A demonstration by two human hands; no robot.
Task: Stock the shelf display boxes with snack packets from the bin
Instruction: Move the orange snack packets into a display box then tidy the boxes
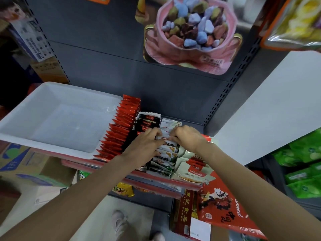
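On shelf, head view: both hands meet over the middle of the white packet row
white packets point(166, 154): stand on edge in an open display box point(159, 172), row runs front to back; hands sit on top of it, past mid-row
left hand point(146, 142): reaches in from lower left, fingers curled down, pinching packet tops at the row's left side
right hand point(185, 136): comes from lower right, knuckles up, fingers curled onto the same packets, almost touching left hand
black packets point(147, 121): next box to the left, just beside left hand
red packets point(119, 132): glossy, zigzag top edges, long row further left
bin point(57, 117): white plastic, rectangular, smooth walls, on shelf left of the red row, well apart from hands
beige pouches point(192, 171): flat, right of the white row, under right forearm
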